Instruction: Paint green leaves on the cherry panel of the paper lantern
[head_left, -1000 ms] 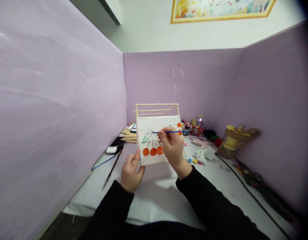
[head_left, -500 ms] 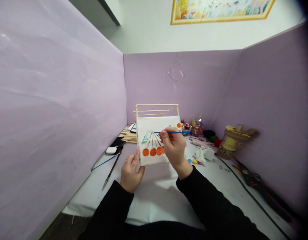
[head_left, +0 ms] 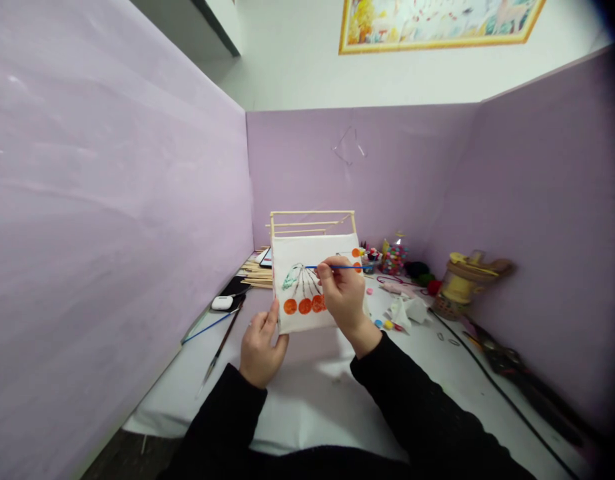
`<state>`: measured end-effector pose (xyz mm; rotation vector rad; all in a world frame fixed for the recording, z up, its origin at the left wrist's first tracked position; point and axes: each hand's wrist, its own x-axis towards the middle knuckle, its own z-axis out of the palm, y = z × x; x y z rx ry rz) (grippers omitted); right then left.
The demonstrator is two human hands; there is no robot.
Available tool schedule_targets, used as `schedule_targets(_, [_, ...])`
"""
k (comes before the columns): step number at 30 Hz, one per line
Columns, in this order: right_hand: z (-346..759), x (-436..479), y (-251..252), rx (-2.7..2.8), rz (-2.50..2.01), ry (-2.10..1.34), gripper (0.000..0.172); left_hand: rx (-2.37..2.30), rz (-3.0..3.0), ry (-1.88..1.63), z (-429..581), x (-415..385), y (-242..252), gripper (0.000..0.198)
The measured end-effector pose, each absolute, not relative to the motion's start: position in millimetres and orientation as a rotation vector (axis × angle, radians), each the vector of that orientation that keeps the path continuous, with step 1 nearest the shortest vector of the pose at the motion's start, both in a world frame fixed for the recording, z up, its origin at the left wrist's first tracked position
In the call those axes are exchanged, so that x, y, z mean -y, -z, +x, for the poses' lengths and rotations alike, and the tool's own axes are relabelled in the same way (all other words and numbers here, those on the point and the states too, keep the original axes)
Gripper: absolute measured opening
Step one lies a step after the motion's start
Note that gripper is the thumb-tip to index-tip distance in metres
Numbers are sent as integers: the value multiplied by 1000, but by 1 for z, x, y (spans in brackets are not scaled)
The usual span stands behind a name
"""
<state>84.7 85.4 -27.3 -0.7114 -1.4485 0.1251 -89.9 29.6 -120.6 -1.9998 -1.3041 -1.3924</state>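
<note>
My right hand (head_left: 344, 293) pinches a thin blue paintbrush (head_left: 348, 267), held nearly level, its tip at the top of a painted fan of dark stems. The painting is on a white panel (head_left: 314, 248) fixed to a frame of thin wooden sticks (head_left: 312, 213). Orange discs run along the panel's lower part, with a green leaf outline at the left and more orange at the right edge. My left hand (head_left: 261, 347) grips the panel's lower left corner, with its thumb below and fingers along the side. Part of the painting is hidden behind my right hand.
At left lie a white earbud case (head_left: 222, 303), another blue brush (head_left: 210, 325), a dark brush (head_left: 222, 343) and wooden sticks (head_left: 260, 275). On the right are crumpled tissue (head_left: 408, 312), a jar of colourful balls (head_left: 394, 257), a yellow cup (head_left: 457, 283) and pliers (head_left: 512, 363). Lilac panels surround the table.
My right hand and the blue brush have shifted slightly left across the panel. My left hand keeps its hold, and the camera view has moved a little.
</note>
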Motion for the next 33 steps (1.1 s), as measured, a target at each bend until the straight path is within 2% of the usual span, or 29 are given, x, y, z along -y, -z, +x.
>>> schedule_targets(13, [89, -81, 19, 1512, -692, -78, 8, 1307, -1995, 1379, -90, -29, 119, 68])
schedule_targets(33, [89, -70, 11, 1637, -648, -34, 10, 1311, -1998, 1388, -91, -29, 120, 63])
